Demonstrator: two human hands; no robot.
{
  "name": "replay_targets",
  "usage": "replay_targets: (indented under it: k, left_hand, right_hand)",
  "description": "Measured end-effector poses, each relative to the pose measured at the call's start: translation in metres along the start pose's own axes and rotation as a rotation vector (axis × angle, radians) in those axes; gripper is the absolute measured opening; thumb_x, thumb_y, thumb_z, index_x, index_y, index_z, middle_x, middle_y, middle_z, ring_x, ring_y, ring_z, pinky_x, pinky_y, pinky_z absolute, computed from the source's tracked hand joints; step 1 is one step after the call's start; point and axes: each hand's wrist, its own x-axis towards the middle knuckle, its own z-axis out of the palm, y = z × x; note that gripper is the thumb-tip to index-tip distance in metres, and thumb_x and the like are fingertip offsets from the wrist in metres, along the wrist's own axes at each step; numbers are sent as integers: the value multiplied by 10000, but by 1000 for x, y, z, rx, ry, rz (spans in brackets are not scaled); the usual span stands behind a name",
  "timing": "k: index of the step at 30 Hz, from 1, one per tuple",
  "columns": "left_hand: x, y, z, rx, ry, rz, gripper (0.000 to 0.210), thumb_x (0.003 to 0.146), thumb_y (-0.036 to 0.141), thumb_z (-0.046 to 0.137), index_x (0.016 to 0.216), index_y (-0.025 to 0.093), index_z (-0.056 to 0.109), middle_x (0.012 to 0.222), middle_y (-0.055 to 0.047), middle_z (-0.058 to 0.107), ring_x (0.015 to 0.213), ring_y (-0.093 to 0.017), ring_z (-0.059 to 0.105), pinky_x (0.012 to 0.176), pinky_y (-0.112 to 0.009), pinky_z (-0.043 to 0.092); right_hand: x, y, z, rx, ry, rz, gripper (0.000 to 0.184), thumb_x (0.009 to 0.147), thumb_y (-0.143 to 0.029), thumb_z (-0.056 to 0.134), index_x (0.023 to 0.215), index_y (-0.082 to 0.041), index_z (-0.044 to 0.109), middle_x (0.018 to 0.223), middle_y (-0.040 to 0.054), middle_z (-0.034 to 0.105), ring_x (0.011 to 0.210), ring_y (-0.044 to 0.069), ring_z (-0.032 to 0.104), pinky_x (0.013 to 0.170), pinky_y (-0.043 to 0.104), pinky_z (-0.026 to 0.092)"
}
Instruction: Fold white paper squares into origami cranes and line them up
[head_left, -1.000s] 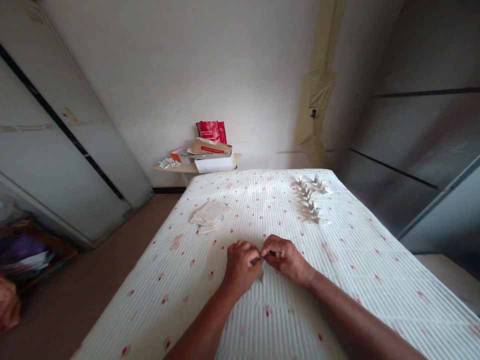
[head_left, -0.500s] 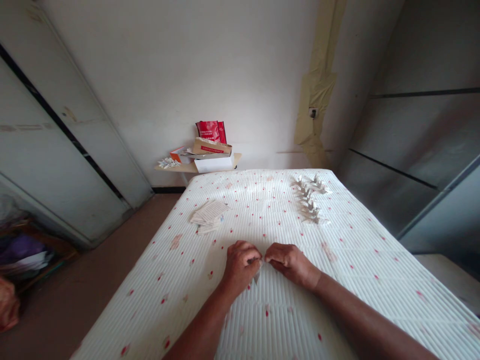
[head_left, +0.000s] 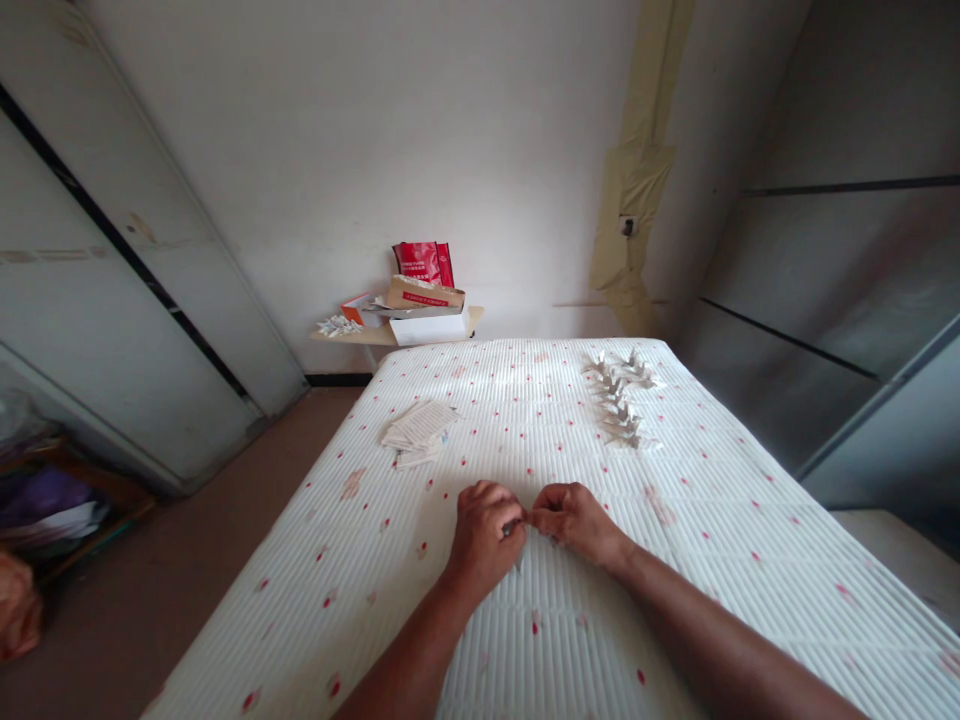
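Note:
My left hand (head_left: pixel 486 530) is closed in a pinch on a small piece of folded paper (head_left: pixel 518 564). Only a thin grey point of it shows below the fingers; the rest is hidden. Close against it, my right hand (head_left: pixel 574 520) has thumb and forefinger pinched at the paper's other side, the fingertips of both hands meeting. Beyond the left hand lies a loose stack of printed paper sheets (head_left: pixel 418 430). Folded paper cranes (head_left: pixel 621 405), several of them, stand in rows past my right hand.
A quilted white mattress (head_left: pixel 495 390) with red dots lies under the hands. Behind its far left edge, a small shelf (head_left: pixel 360 337) bears a white box (head_left: pixel 427 328), a red bag (head_left: pixel 421 262) and more small folded papers (head_left: pixel 339 325). Cabinets flank both sides.
My right hand has shifted slightly left and turned, its fingertips now touching those of the left hand. Less of the folded paper shows below the left fingers.

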Motion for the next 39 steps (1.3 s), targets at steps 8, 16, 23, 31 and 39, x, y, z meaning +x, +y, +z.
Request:
replay_targets:
  k: [8, 16, 23, 31, 39]
  left_hand:
    - [0, -4, -1, -64, -22, 21, 121, 674, 100, 565, 609, 189, 616, 707, -1, 594, 780, -162, 518, 747, -318, 358]
    - [1, -7, -4, -135, -60, 39, 133, 697, 97, 571, 640, 191, 646, 713, 0, 603, 792, -157, 521, 753, -310, 371]
    - [0, -10, -4, -143, -77, 45, 139, 685, 78, 588, 622, 187, 649, 703, -5, 595, 803, -161, 517, 747, -302, 387]
    - [0, -8, -6, -143, -59, 54, 147, 718, 101, 566, 647, 196, 653, 713, -6, 595, 805, -161, 518, 737, -301, 398]
    - [1, -7, -7, -132, -59, 42, 142, 740, 133, 575, 633, 191, 649, 710, -15, 596, 804, -164, 515, 734, -303, 402]
  right_hand:
    - [0, -4, -1, 76, -79, 78, 109, 693, -232, 574, 620, -153, 557, 513, -45, 509, 404, 68, 433, 405, 194, 308]
    - [-6, -1, -4, -422, -10, -445, 150, 824, -191, 497, 726, -166, 607, 680, 2, 588, 636, 109, 542, 592, 204, 379]
    - [-5, 5, -3, -587, 16, -559, 155, 868, -201, 484, 814, -176, 627, 764, 25, 635, 700, 118, 595, 632, 199, 410]
    - [-7, 6, 0, -830, 55, -657, 227, 911, -213, 398, 838, -158, 607, 745, 41, 614, 667, 131, 579, 608, 224, 402]
    - [-9, 6, 0, -868, 68, -688, 240, 926, -213, 388, 864, -158, 613, 746, 42, 615, 659, 131, 572, 609, 234, 394]
